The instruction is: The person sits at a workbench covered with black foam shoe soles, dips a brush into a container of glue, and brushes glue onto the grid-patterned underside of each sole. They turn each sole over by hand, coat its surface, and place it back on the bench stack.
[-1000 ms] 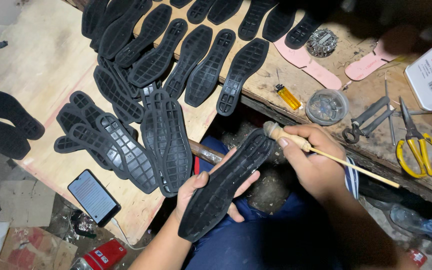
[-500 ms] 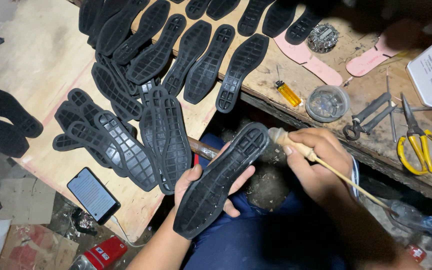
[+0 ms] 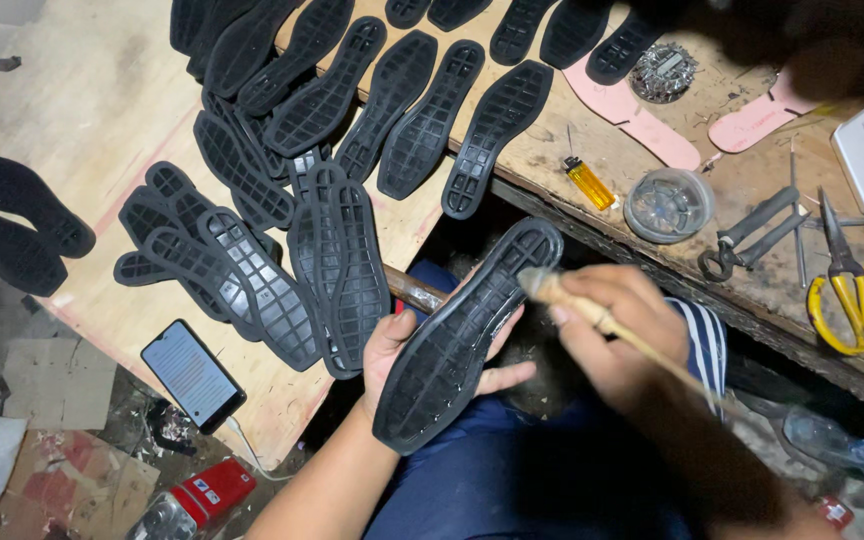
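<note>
From the head view, the left hand point(image 3: 407, 350) cradles a black shoe sole point(image 3: 467, 335) over the lap, fingers grasping it from beneath; the right hand point(image 3: 617, 335) grips a wooden brush point(image 3: 572, 300) touching its toe end. Many soles point(image 3: 402, 120) lie spread on the bench point(image 3: 72, 130). Glue coverage is hard to make out; the brush tip is blurred.

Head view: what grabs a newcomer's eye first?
The black sole at centre, cupped in the left hand, while the right hand puts a brush to its upper end. Next, rows of black soles spread over the wooden board above and left. Yellow scissors lie at the right edge, a phone lower left.
</note>
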